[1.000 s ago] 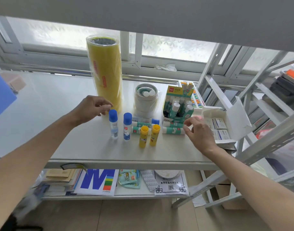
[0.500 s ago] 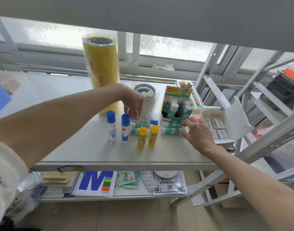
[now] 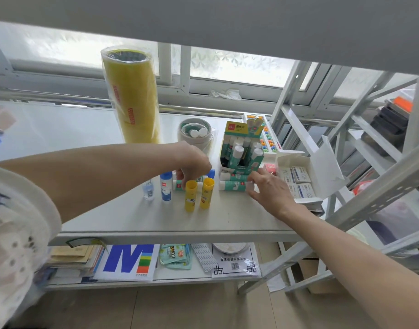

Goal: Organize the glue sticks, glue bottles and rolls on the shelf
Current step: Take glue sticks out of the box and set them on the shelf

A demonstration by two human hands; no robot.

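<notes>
Two yellow glue sticks [image 3: 199,194] stand on the white shelf [image 3: 137,217], with two blue-capped glue bottles [image 3: 166,188] upright to their left. My left hand [image 3: 194,163] reaches down behind them, fingers curled onto a lying green-and-white glue stick [image 3: 179,185]. My right hand [image 3: 266,186] grips the right end of another lying green-and-white glue stick [image 3: 233,185]; a second one lies just behind it. A green display box [image 3: 243,148] holds several upright glue sticks. A tall yellow roll [image 3: 131,96] stands at the back, a white tape roll [image 3: 195,134] beside it.
An open white carton of small boxes [image 3: 298,184] sits at the shelf's right end, next to slanted metal rack beams [image 3: 370,198]. A bead abacus [image 3: 266,136] lies behind the display box. Papers and packets lie on the lower shelf [image 3: 132,264].
My left hand swung right from the yellow roll and dropped behind the yellow sticks onto a lying glue stick. My right hand closed on the lying stick's end.
</notes>
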